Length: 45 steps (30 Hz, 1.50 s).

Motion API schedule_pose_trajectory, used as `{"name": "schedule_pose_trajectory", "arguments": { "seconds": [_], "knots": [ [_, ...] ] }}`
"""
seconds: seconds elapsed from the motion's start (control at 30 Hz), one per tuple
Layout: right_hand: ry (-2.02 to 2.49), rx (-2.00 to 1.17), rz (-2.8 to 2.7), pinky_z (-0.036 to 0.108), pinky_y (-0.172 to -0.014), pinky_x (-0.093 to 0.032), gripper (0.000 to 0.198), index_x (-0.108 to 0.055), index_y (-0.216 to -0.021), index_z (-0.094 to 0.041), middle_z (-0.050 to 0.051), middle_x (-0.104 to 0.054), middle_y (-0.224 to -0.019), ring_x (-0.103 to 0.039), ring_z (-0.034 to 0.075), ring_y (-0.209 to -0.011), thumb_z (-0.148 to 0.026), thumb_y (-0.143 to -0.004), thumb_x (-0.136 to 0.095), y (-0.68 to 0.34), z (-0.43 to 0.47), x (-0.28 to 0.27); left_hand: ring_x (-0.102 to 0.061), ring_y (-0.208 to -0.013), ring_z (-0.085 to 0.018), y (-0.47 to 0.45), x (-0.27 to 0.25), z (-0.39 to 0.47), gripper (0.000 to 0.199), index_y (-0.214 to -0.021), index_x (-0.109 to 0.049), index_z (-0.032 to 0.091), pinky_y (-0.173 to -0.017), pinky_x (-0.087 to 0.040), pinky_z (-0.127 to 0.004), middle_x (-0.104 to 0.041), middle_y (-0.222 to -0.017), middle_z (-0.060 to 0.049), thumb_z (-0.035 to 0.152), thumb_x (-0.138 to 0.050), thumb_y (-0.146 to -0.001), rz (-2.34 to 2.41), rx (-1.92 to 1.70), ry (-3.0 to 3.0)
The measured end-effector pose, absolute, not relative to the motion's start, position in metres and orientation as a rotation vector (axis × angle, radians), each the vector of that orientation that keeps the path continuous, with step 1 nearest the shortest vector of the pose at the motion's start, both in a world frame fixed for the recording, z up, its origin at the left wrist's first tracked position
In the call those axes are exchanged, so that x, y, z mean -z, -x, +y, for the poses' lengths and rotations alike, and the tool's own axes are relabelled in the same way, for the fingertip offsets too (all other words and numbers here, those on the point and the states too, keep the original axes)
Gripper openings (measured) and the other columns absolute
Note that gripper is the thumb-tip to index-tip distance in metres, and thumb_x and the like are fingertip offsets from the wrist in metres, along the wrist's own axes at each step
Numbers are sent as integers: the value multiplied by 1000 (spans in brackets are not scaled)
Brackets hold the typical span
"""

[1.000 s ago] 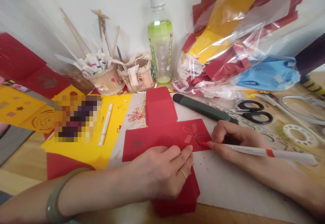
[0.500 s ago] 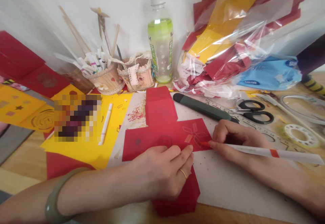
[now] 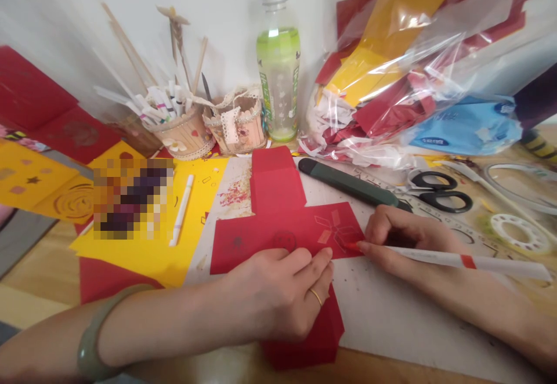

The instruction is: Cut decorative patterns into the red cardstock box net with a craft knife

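A cross-shaped sheet of red paper (image 3: 278,181) lies on a grey-white board (image 3: 383,320). My left hand (image 3: 282,294) rests on its middle with the fingers stretched over the paper, hiding part of it. In my right hand (image 3: 404,245) is a slim white marker pen (image 3: 505,266) with a red band. Its red tip touches the right arm of the paper, at a flower outline with some orange-filled petals (image 3: 336,230). Two dark drawings, one a round face (image 3: 284,240), sit further left on the same strip.
Behind the paper lie a dark green cutter (image 3: 352,183), black-handled scissors (image 3: 444,191) and a clear ruler. A drink bottle (image 3: 278,76), a cup of markers (image 3: 185,134) and a bag of scraps (image 3: 374,100) line the wall. Yellow paper (image 3: 200,198) with a white marker (image 3: 181,210) lies left.
The view has shifted slightly. Both hands, the marker pen and the red paper keep nearly the same places relative to each other.
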State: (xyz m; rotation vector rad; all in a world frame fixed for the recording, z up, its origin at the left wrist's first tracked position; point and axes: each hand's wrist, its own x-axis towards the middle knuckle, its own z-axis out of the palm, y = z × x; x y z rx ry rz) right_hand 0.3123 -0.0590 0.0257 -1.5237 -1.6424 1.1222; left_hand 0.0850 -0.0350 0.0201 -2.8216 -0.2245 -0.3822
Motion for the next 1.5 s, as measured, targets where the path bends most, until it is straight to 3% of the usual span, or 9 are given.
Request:
{"name": "schedule_pose_trajectory", "arguments": {
  "seconds": [0.43, 0.87, 1.5],
  "knots": [
    [1548, -1095, -1650, 23, -45, -32, 25, -48, -65, -23, -3, -51, -62, -42, 12, -56, -41, -80, -57, -312, -59, -27, -57, -79, -18, -85, -21, -35, 26, -109, -60, 7, -64, -52, -29, -61, -116, -13, 17, -54, -86, -231, 392, 2846],
    [1562, -1035, -1675, 24, -46, -32, 25, -47, -64, -22, -3, -50, -61, -41, 12, -56, -39, -81, -55, -313, -58, -28, -56, -76, -18, -85, -19, -36, 26, -110, -60, 7, -54, -51, -27, -61, -116, -13, 15, -52, -86, -240, 408, 2830],
    [1480, -1060, -1730, 24, -47, -29, 23, -36, -61, -22, -5, -43, -58, -37, 11, -54, -26, -79, -50, -312, -59, -30, -60, -74, -16, -89, -26, -35, 35, -111, -59, 7, -53, -52, -25, -61, -118, -13, 8, -32, -90, -253, 343, 2873]
  ]
}}
